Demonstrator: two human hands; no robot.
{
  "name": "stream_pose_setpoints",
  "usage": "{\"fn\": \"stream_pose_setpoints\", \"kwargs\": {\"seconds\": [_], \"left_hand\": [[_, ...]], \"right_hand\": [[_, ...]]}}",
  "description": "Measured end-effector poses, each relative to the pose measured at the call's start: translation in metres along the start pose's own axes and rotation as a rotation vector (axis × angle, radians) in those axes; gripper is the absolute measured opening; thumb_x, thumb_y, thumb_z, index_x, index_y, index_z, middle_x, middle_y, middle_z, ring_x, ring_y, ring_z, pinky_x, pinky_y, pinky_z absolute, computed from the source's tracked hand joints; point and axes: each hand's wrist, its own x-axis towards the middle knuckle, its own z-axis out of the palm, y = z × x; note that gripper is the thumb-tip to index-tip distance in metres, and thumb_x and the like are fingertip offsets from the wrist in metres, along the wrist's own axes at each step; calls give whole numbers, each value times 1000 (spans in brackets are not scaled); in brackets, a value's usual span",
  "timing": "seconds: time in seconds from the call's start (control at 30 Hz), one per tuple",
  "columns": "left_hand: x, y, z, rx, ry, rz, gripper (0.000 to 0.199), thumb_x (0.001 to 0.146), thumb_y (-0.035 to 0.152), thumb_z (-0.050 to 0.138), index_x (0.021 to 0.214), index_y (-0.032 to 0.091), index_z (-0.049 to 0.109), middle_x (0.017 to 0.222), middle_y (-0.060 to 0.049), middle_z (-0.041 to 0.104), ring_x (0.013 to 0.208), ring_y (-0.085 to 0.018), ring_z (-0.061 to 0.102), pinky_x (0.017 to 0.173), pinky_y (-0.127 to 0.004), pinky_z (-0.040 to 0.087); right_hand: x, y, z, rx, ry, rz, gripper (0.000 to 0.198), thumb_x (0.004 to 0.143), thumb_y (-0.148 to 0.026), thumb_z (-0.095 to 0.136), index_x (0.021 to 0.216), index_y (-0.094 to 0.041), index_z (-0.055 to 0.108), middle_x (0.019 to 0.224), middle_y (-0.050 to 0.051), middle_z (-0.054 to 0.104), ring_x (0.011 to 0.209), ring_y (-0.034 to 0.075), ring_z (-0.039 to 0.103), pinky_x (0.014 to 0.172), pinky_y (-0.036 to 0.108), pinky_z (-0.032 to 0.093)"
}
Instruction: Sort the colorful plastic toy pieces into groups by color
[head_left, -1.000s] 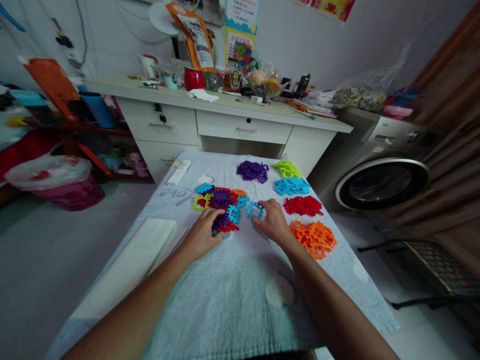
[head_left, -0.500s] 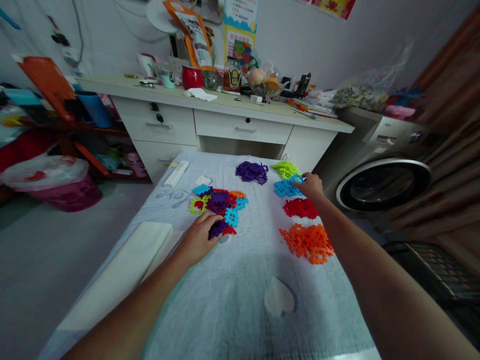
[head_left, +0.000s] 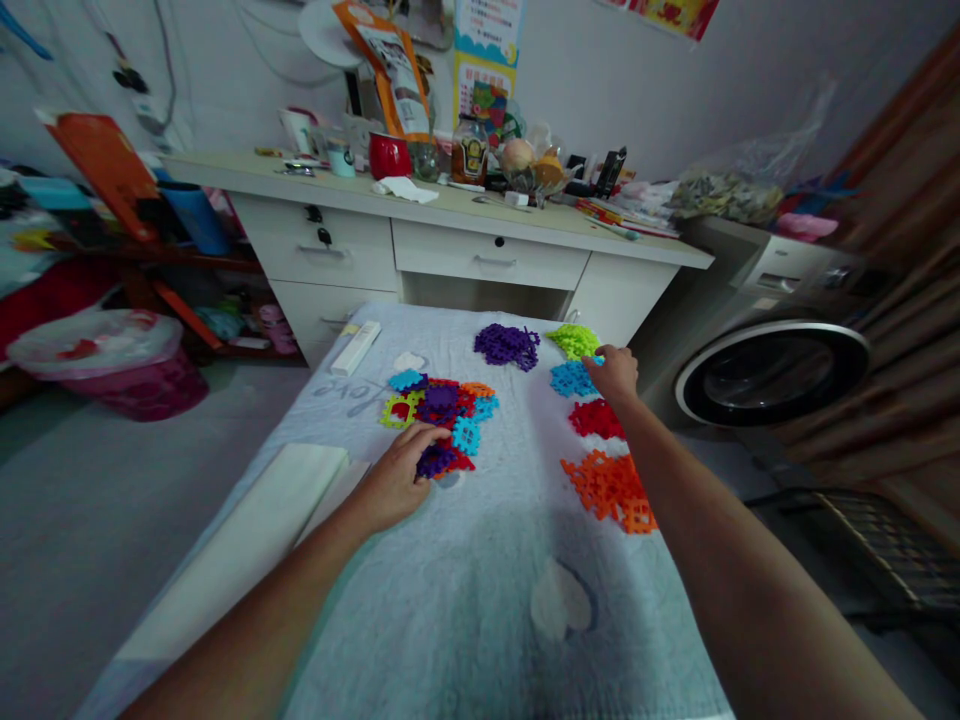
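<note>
My left hand [head_left: 401,475] rests at the near left side of a mixed pile of flat, notched plastic interlocking pieces [head_left: 441,398]. Its fingers are apart and curved over a purple piece [head_left: 433,460], beside a light blue one [head_left: 466,436]. Farther right, my right hand [head_left: 616,375] is at a heap of blue pieces [head_left: 571,378], its fingertips closed around a bit of blue at the heap's edge. Lime green pieces [head_left: 574,341] lie behind that heap, red pieces [head_left: 596,418] and orange pieces [head_left: 609,485] in front. A purple heap [head_left: 506,345] sits at the far middle.
A pale blue cloth [head_left: 480,570] covers the table. White boxes [head_left: 355,348] and a long white slab [head_left: 292,500] lie along its left side. Behind stands a cluttered desk [head_left: 442,215]; a washing machine [head_left: 772,310] is at right, a pink bin [head_left: 142,380] at left.
My right hand has shifted slightly left and in toward the blue heap, and less blue shows above its fingertips. My left hand stays at the mixed pile. The view has shifted a little.
</note>
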Motion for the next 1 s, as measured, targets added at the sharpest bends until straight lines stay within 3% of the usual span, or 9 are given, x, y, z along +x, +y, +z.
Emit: {"fn": "stream_pose_setpoints", "kwargs": {"seconds": [0.1,0.23,0.3,0.4,0.53,0.67,0.8,1.0], "left_hand": [[1,-1,-2,-17,5,-8,71,59,-2,39,124,21,55,127,-6,57,125,-21,52,112,-40,40],[3,0,-4,3,60,-18,64,62,-2,41,119,21,57,123,-6,59,120,-21,56,108,-39,44],[3,0,-4,26,91,-22,57,65,1,43,115,20,60,120,-6,61,117,-22,57,106,-39,45],[4,-2,-6,62,134,-16,46,69,4,46,108,20,64,113,-6,62,112,-22,58,102,-40,47],[5,-5,-8,118,196,-27,31,75,9,51,98,21,69,105,-6,62,105,-23,59,98,-41,48],[4,-4,-9,105,239,-60,21,83,21,54,98,21,69,100,-5,60,98,-22,61,91,-38,51],[4,-1,-8,56,255,-96,21,85,27,54,100,20,68,100,-5,59,84,-18,62,78,-33,53],[5,-2,-3,-105,325,-157,30,84,31,59,113,20,60,99,-3,62,82,-17,63,74,-30,52]], "right_hand": [[-26,-31,-2,117,-52,-192,29,86,-30,61,108,-13,69,110,15,66,103,25,60,91,35,45],[-85,-67,-1,361,-363,-497,21,87,-22,60,106,-15,67,94,7,69,85,17,63,81,30,49],[-117,-77,3,444,-457,-647,23,85,-23,64,107,-16,66,103,8,67,90,17,63,82,30,49],[-153,-84,14,486,-478,-760,35,82,-22,69,116,-17,63,114,10,64,104,21,60,93,36,47],[-174,-89,34,468,-421,-759,55,81,-27,71,132,-18,54,127,14,58,118,27,53,101,44,42],[-177,-92,48,477,-355,-735,60,82,-31,71,136,-15,50,134,17,55,122,29,50,104,46,39],[-176,-92,53,506,-352,-695,58,82,-30,70,134,-14,51,129,16,58,120,28,50,103,45,39],[-178,-92,53,519,-352,-576,57,78,-28,72,131,-18,54,118,12,57,111,26,52,98,43,43]]}}
